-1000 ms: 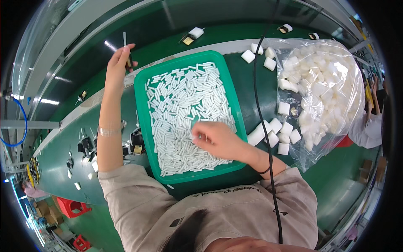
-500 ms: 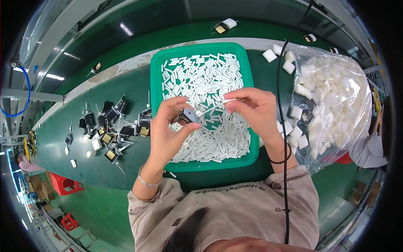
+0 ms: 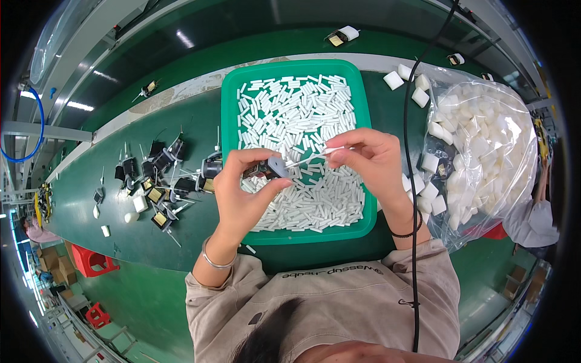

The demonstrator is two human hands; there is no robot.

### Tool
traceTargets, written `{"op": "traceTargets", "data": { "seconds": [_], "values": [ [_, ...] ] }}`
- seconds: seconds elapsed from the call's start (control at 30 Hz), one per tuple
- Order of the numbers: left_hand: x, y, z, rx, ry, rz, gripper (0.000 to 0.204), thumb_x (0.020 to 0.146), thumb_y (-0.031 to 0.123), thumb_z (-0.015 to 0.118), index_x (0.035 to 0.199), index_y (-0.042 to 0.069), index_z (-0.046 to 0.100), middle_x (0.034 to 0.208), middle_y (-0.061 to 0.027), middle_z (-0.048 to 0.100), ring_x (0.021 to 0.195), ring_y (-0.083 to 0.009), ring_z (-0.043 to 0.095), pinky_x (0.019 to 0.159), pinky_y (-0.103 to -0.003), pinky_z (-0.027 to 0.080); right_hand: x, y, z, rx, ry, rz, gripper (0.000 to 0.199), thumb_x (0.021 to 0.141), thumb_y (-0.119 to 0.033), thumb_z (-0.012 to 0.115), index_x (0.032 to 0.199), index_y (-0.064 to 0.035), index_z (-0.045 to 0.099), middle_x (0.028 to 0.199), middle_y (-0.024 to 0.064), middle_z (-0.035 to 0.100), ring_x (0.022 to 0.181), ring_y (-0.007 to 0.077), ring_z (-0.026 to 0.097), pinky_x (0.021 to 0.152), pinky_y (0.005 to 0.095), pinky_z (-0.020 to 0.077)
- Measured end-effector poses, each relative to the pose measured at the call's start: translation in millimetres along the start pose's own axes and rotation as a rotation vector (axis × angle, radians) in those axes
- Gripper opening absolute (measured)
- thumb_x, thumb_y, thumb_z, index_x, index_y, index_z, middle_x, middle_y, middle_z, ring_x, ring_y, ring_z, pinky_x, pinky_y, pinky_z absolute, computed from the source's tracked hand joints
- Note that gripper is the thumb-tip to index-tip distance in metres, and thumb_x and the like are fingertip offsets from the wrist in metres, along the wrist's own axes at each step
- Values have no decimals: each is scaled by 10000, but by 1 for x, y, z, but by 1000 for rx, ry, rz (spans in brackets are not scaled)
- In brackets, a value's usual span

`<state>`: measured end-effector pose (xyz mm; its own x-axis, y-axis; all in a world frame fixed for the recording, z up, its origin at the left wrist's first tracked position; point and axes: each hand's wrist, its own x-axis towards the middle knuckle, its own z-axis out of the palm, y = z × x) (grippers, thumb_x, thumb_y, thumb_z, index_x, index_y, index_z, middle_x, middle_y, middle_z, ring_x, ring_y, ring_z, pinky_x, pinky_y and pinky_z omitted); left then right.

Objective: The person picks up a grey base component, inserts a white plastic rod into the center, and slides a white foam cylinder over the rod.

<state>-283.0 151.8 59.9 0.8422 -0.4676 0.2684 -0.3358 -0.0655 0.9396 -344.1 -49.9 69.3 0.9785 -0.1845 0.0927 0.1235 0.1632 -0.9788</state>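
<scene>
My left hand [image 3: 242, 193] pinches a small dark part with a grey rounded end [image 3: 273, 167] above the green tray [image 3: 232, 133]. My right hand [image 3: 369, 160] holds a thin white tube [image 3: 311, 157] by its right end, with the tube's left tip touching the dark part. Both hands hover over the tray, which is filled with several loose short white tubes [image 3: 290, 109].
Several small black parts with wires [image 3: 160, 181] lie on the green belt [image 3: 109, 242] to the left. A clear bag of white foam blocks [image 3: 478, 145] sits at the right, loose blocks [image 3: 402, 81] beside it. A black cable [image 3: 410, 181] hangs down past my right arm.
A second ago my left hand was stretched far out to the left and my right hand was in the tray. Both have come together over the tray, holding the part and a tube.
</scene>
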Motion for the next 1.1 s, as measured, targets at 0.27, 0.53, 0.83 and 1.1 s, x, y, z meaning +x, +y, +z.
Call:
{"op": "traceTargets", "data": {
  "seconds": [0.27,0.53,0.83,1.1],
  "values": [
    [2,5,1,283,-5,291,410,535,25,787,870,21,550,867,-112,623,758,-174,600,659,-251,471,-5,2,16,-451,-63,-239,104,726,-18,624,828,-35,612,742,80,591,627,172,581,517,238,463],
    [-3,4,8,295,70,361,366,512,63,790,837,47,621,806,-65,635,705,-186,591,611,-256,452,-8,11,14,-616,-87,-430,124,703,-34,634,819,-48,591,704,63,562,608,191,546,475,288,423],
    [17,17,25,192,-177,167,386,534,45,789,875,10,611,854,-91,629,744,-146,587,656,-241,464,-27,1,-17,-1280,-129,-773,252,676,-110,640,919,-47,612,760,28,573,660,169,550,492,262,443],
    [18,9,12,74,6,36,399,549,-32,758,907,-8,582,876,-81,605,791,-139,564,730,-240,435,-64,-18,-110,-1865,487,221,282,705,-215,638,920,-49,562,824,82,577,753,222,580,573,317,482]
  ]
}}
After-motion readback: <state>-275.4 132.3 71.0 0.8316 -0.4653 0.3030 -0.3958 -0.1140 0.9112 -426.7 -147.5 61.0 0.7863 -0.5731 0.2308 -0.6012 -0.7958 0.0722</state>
